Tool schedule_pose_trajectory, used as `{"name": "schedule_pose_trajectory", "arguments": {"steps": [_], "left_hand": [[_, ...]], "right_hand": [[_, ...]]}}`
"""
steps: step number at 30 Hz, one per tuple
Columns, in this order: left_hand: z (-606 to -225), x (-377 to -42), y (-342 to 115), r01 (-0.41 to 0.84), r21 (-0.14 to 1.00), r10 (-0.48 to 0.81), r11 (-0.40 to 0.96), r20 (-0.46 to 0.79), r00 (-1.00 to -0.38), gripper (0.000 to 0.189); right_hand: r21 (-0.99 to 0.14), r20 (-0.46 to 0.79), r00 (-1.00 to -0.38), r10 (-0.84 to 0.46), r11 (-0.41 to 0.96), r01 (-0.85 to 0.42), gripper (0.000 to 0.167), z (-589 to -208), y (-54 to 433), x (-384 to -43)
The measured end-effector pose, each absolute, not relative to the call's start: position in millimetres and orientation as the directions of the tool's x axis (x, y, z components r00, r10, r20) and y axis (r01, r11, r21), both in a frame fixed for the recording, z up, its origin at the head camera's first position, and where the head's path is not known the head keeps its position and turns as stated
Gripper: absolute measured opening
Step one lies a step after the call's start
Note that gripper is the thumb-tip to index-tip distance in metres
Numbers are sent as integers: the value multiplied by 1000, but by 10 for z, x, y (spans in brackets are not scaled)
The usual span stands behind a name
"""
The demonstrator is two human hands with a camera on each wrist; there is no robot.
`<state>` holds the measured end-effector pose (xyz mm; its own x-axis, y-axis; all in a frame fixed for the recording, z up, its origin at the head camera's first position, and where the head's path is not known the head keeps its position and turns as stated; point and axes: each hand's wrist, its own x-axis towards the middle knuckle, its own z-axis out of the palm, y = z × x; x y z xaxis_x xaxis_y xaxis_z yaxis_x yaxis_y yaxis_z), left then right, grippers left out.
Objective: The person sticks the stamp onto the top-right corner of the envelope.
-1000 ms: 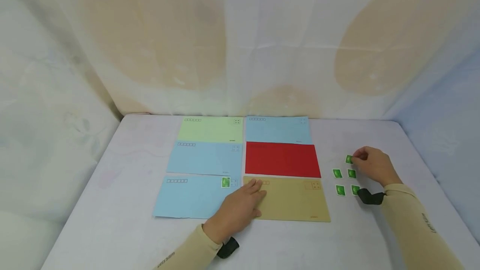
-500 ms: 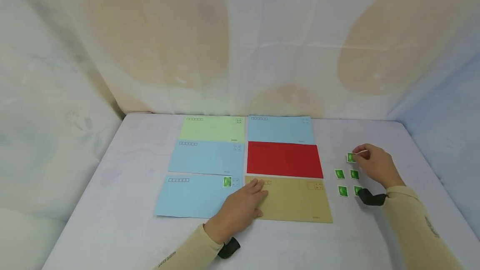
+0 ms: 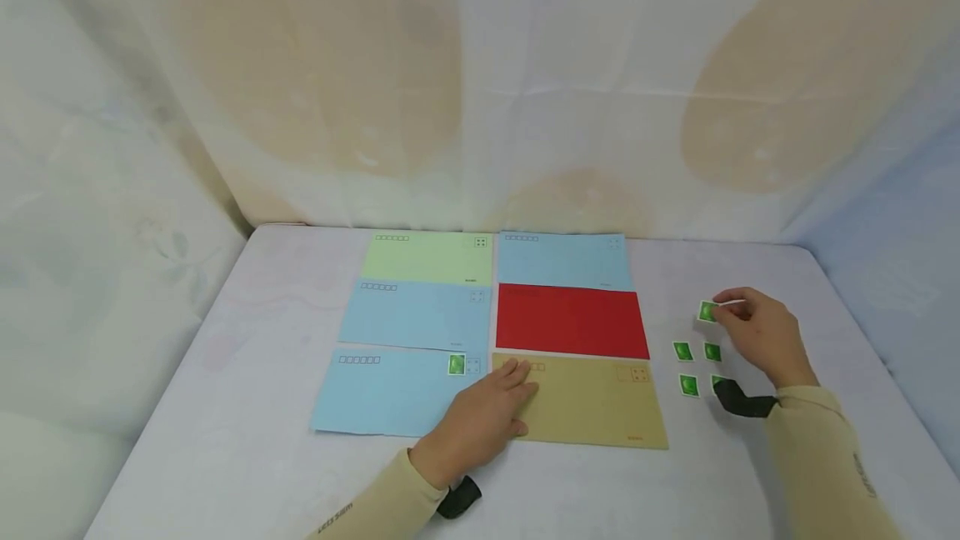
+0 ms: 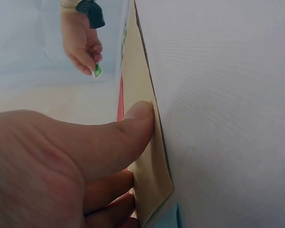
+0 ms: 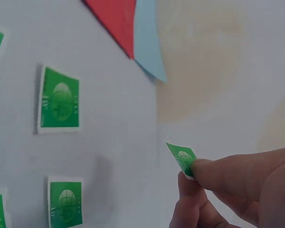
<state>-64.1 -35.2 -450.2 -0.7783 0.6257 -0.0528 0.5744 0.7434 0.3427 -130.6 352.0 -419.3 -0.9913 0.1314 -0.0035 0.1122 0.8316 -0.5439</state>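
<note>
My right hand pinches a green postage stamp between thumb and fingertips at one edge. In the right wrist view that stamp is tilted, up off the white table. Below it in the head view lie several more stamps, one partly covered by the black wrist device. My left hand rests on the left part of a tan envelope, fingers extended and pointing away. The left wrist view shows its thumb lying along the envelope's near edge.
A red envelope and a blue envelope lie behind the tan one. To their left are a green envelope and two blue ones; the nearest blue envelope bears a stamp. A cloth backdrop stands behind the table.
My right hand has lifted the pinched stamp slightly up and away from the other stamps. The left hand stays on the tan envelope; the head view has shifted a little.
</note>
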Motion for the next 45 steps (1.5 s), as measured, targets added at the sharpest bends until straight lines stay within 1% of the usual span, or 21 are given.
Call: {"name": "schedule_pose_trajectory", "arguments": {"steps": [11, 19, 23, 32, 41, 45], "left_hand": [[-4505, -635, -349, 579, 349, 630, 737, -45, -775, 54], [-4507, -646, -348, 575, 347, 626, 741, -47, -778, 54], [-4505, -649, -353, 571, 352, 624, 741, -47, -780, 54], [-4512, -646, -359, 580, 355, 632, 733, -38, -774, 54], [-4523, -645, -358, 577, 362, 629, 732, -33, -777, 54], [-4515, -647, -360, 580, 359, 631, 731, -35, -775, 54]], "right_hand": [[-572, 73, -986, 149, 817, 81, 33, -4184, 3373, -1185], [-586, 17, -983, 185, 798, 140, 34, -4167, 3229, -1119], [-590, 19, -981, 191, 795, 143, 34, -4154, 3165, -1093], [-595, 42, -985, 165, 796, 108, 33, -4166, 3105, -1020], [-595, 99, -986, 134, 802, 50, 27, -4155, 3042, -957], [-602, 102, -986, 133, 797, 45, 26, -4169, 2999, -944]]}}
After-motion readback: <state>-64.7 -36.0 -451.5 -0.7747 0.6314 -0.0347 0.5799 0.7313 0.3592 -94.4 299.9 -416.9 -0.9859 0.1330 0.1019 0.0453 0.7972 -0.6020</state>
